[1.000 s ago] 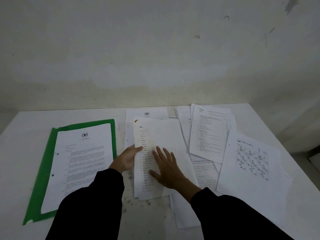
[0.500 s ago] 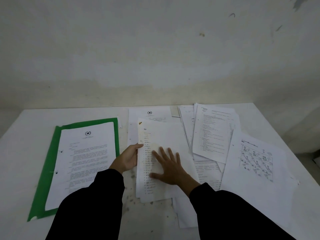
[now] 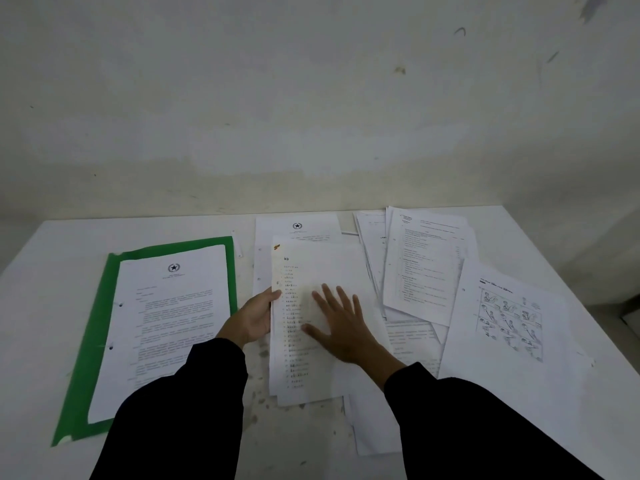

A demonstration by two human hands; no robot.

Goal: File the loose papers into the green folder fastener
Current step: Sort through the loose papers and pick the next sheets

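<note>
2 hands work on the white tabletop (image 3: 52, 244). Green folder (image 3: 90, 341) lies open at left, 1 letterhead page (image 3: 173, 323) on it. Left hand (image 3: 251, 320) pinches the list sheet (image 3: 311, 271) at its left edge; right hand (image 3: 343, 330) presses flat, fingers spread. Risk: lifting may drag underlying loose papers (image 3: 426, 265) or crease the sheet.
</note>
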